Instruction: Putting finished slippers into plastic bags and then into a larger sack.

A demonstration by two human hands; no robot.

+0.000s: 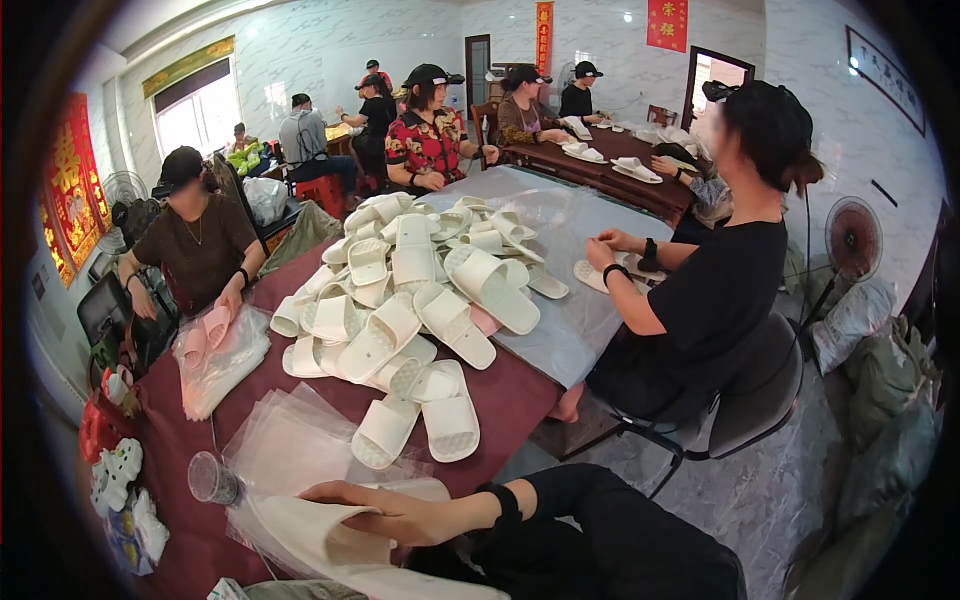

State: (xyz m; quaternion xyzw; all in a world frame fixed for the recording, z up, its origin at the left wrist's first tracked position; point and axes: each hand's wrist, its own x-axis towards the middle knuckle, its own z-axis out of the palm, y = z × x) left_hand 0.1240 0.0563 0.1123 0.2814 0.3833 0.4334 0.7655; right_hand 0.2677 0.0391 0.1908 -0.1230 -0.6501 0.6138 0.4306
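My right hand [392, 514], with a black band at the wrist, reaches in from the lower right. It grips a white slide slipper [300, 535] at the near edge of the table, its fingers partly hidden by the slipper's strap. My left hand does not show. Just beyond the held slipper lie clear plastic bags [285, 435], with a clear plastic cup [212, 478] beside them. Part of another white slipper [428, 488] shows behind my wrist. A big heap of white slippers [395, 310] covers the middle of the table.
The table has a dark red cover [190, 450] and a grey sheet [570, 340]. A co-worker on the left handles pink slippers [205, 335] in a plastic bag. On the right, another co-worker holds a white slipper [592, 276], seated on a black chair [750, 400].
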